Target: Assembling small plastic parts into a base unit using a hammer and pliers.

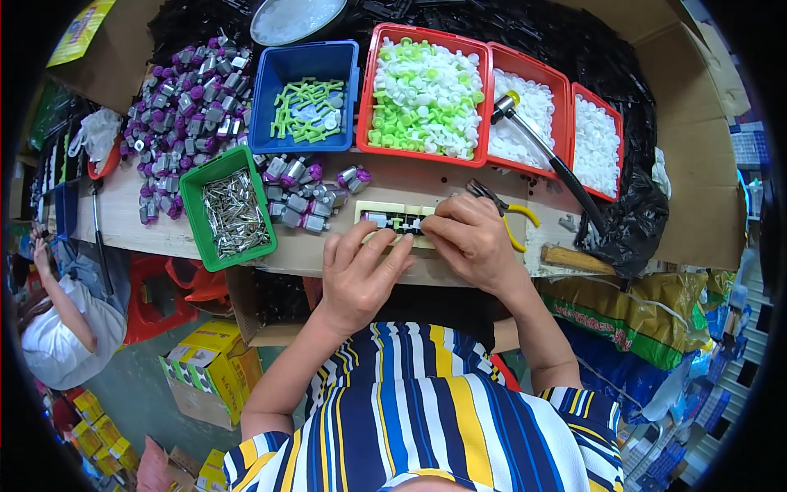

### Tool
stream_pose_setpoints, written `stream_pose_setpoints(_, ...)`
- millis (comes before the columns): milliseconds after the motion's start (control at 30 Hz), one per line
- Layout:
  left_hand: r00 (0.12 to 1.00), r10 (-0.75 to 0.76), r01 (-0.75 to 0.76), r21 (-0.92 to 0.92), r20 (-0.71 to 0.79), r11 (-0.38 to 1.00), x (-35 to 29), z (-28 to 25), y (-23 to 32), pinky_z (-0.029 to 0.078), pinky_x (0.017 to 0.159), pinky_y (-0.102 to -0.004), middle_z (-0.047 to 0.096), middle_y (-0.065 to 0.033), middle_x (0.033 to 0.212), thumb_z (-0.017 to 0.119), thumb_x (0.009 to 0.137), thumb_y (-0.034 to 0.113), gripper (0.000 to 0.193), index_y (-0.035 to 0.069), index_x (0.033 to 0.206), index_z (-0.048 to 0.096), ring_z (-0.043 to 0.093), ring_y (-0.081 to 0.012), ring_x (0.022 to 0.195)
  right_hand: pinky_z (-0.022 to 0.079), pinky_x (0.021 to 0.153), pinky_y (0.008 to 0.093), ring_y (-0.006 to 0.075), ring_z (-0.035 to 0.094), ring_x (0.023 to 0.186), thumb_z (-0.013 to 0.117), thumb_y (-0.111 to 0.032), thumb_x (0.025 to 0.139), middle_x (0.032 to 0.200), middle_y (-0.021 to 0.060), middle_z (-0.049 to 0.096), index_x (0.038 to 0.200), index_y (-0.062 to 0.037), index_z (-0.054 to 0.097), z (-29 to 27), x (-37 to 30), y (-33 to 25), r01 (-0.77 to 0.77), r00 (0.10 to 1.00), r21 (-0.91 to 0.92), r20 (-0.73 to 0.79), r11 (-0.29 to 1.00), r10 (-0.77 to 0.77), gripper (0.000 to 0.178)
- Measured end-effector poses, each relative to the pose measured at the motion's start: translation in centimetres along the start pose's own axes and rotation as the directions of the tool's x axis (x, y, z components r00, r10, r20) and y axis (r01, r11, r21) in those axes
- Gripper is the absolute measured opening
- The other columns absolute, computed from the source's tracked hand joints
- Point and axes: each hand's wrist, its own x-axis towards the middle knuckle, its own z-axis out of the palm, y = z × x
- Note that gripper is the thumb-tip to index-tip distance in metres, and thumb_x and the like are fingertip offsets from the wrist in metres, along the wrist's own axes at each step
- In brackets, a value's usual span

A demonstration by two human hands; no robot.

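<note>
A cream-coloured holder (370, 206) lies at the table's front edge. In it sits a black gear housing (418, 223) with a small silver motor (375, 220) at its left end and green and white gears beside it. My left hand (361, 275) has its fingers stretched out, with the tips touching the near side of the holder and housing. Over the right end, my right hand (471, 242) is closed in a pinch; its fingers hide whatever is between them. Yellow-handled pliers (520, 223) lie just beyond the right hand.
Purple-and-silver motors (193, 102) are heaped at the left. A green bin (210, 261) holds metal pins; a blue bin (352, 98) holds green parts. Red bins (484, 102) hold green and white gears. A hammer (537, 143) leans across them. Another person (70, 332) sits far left.
</note>
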Motion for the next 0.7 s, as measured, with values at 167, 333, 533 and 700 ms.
stream_pose_setpoints(167,0.999,0.031,-0.03,0.09,-0.011,0.995,-0.2,0.6,-0.1,0.037,0.087,-0.0386,0.064,-0.0034,0.107,0.074,0.079,0.026,0.031,0.013,0.108,0.072,0.056,-0.0244,0.109,0.041,0.07,0.0353,0.0228,0.06,0.08,0.074,-0.005,0.074,0.085,0.0052,0.06,0.09,-0.0059,0.07,-0.3,0.7,-0.3,0.0,0.998,-0.03,0.066,1.0,0.001,0.017)
stream_pose_setpoints(333,0.998,0.068,-0.07,0.184,0.017,0.98,-0.2,1.3,-0.4,0.034,0.091,-0.0408,0.063,-0.0018,0.108,0.069,0.084,0.03,0.028,0.014,0.108,0.072,0.054,-0.0223,0.113,0.042,0.071,0.0359,0.0236,0.06,0.082,0.073,-0.006,0.075,0.085,0.0056,0.058,0.089,-0.0058,0.069,-0.7,1.2,-0.6,-0.037,0.988,-0.055,0.147,0.998,0.044,0.015)
stream_pose_setpoints(533,0.991,0.124,-0.133,0.218,0.056,0.967,-0.4,1.2,-0.9,0.033,0.093,-0.0421,0.062,-0.0019,0.111,0.081,0.075,0.027,0.034,0.017,0.107,0.073,0.052,-0.0235,0.112,0.043,0.078,0.0405,0.0239,0.059,0.09,0.069,-0.01,0.082,0.09,0.0064,0.056,0.095,-0.0054,0.067,-1.3,1.1,-0.5,-0.076,0.969,-0.029,0.232,0.997,0.081,0.014)
stream_pose_setpoints(700,0.985,0.162,-0.172,0.237,0.06,0.956,-0.3,1.4,-1.0,0.033,0.094,-0.0429,0.062,-0.002,0.111,0.074,0.081,0.028,0.03,0.014,0.107,0.072,0.053,-0.0219,0.112,0.045,0.075,0.0382,0.0261,0.061,0.085,0.072,-0.006,0.077,0.091,0.0085,0.058,0.098,-0.0047,0.069,-0.9,1.0,-0.6,-0.087,0.988,-0.001,0.129,0.996,0.087,0.021)
